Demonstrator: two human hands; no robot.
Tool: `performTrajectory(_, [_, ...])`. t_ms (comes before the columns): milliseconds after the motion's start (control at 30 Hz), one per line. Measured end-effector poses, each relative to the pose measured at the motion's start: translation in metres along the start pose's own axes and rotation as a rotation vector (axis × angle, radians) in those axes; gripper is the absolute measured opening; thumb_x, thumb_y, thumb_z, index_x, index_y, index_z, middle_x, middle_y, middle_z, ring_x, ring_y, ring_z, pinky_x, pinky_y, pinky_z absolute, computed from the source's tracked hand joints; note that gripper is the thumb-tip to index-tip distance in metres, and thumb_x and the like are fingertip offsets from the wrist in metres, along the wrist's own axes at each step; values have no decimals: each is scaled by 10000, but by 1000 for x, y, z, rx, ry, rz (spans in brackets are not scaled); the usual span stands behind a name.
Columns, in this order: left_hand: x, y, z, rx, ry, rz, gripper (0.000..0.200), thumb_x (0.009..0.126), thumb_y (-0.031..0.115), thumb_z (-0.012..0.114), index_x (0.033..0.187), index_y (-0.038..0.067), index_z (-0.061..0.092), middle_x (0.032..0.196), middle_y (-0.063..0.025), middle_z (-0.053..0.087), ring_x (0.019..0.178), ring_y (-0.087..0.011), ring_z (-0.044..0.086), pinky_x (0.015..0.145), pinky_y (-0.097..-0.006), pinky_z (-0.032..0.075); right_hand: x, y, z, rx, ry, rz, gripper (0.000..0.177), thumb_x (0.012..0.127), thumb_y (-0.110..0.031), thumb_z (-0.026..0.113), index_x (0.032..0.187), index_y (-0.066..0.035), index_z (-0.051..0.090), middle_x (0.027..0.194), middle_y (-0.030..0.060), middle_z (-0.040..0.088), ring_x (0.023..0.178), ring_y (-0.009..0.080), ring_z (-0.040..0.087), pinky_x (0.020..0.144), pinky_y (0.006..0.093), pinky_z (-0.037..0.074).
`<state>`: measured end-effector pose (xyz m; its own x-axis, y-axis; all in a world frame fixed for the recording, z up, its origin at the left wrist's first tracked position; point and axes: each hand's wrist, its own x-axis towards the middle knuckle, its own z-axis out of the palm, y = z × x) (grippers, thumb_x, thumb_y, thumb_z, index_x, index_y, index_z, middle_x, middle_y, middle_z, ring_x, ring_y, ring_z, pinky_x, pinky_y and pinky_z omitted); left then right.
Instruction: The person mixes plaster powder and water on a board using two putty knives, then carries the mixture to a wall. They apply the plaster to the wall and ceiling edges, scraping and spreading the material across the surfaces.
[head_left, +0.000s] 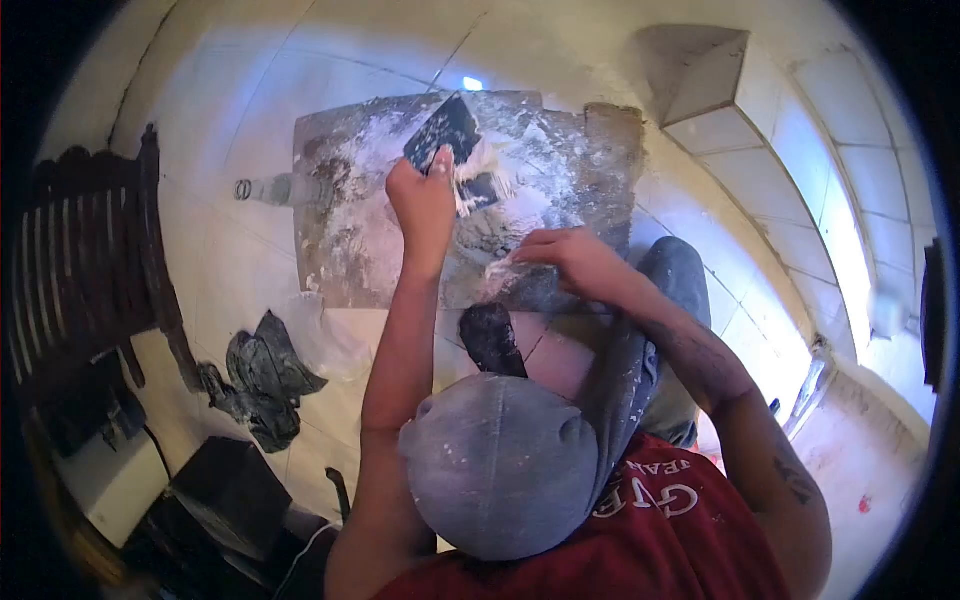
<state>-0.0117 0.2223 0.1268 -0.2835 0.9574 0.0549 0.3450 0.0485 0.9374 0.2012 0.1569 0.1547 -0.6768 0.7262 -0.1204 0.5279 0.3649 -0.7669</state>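
Note:
My left hand (pixel 424 198) is closed round a dark flat rectangular plate (pixel 446 130), thumb on top, its face smeared with white. Whitish paste (pixel 490 165) lies against its right edge, with a second dark flat patch (pixel 478 191) just below. My right hand (pixel 568 256) is lower and to the right, fingers pinched at a whitish smear or scrap (pixel 499 274); I cannot tell what it is. Both hands are over a worn board (pixel 330 255) on the floor, coated with white powder and paste.
A clear glass bottle (pixel 268 190) lies at the board's left edge. Crumpled black plastic (pixel 272 365) is on the tiled floor, near a dark wooden chair (pixel 95 250) and a black box (pixel 230 495). My grey-clad knee (pixel 500 465) rises in front; a tiled ledge (pixel 770 190) runs along the right.

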Motion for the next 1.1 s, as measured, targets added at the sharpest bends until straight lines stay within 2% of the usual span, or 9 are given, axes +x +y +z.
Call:
performTrajectory(133, [0,3,-4,-76,-93,-131,125,826,73,624,885,-36,637,733,-82,652,631,-134,552,614,-306,446,9,-2,-46,-87,290,-143,506,585,99,539,1046,-82,636,1014,85,624,891,311,613,739,405,496])
performTrajectory(267, [-14,6,10,-170,-112,-152,141,825,87,626,883,-41,633,720,-85,653,620,-157,570,617,-323,450,36,-6,-58,-194,254,-51,572,577,152,473,1081,-74,626,1042,112,622,921,328,608,764,381,503])
performTrajectory(400, [-11,16,2,67,-94,-88,193,839,145,635,864,-45,637,682,-91,635,620,-150,563,599,-319,449,46,-6,-20,-113,236,-54,552,578,125,500,1068,-91,631,1027,109,612,899,324,607,742,382,502])
performTrajectory(500, [1,20,-19,-10,-54,-172,176,849,130,623,850,-45,642,674,-67,628,616,-142,549,589,-308,444,35,-3,-2,-153,81,-81,561,566,113,504,1074,-90,629,1046,101,608,901,319,607,734,370,506])
performTrajectory(533, [7,34,-29,-232,-103,-291,140,848,93,617,853,-46,636,711,-43,627,635,-129,537,599,-302,446,29,-3,8,-153,20,-65,580,550,105,505,1083,-86,627,1049,96,607,925,314,602,760,360,506])
performTrajectory(667, [31,24,-43,-213,-9,-65,96,852,55,615,919,-10,631,815,-41,622,681,-91,521,623,-272,446,9,-11,-18,50,-31,36,589,554,141,495,1088,-71,627,1065,113,608,995,297,595,853,352,476])
performTrajectory(867, [-11,-3,-18,-815,-87,-539,143,870,8,548,991,-55,591,909,-97,632,828,-162,619,724,-318,525,12,-5,-56,315,503,-115,593,584,195,495,1116,-50,588,1102,135,572,1060,312,547,934,352,405])
performTrajectory(967, [-29,11,-2,-986,-132,-587,205,893,50,524,1068,-54,540,951,-115,621,809,-203,641,710,-342,557,21,-15,-38,355,533,-134,582,634,179,503,1159,-69,537,1133,121,529,1123,290,491,975,350,363])
performTrajectory(1100, [-36,12,0,-989,-71,-587,182,884,22,519,1041,-60,558,935,-117,615,805,-210,630,742,-362,541,22,-15,-15,154,392,-129,659,571,127,592,1186,-88,492,1176,145,441,1144,327,439,985,369,352])
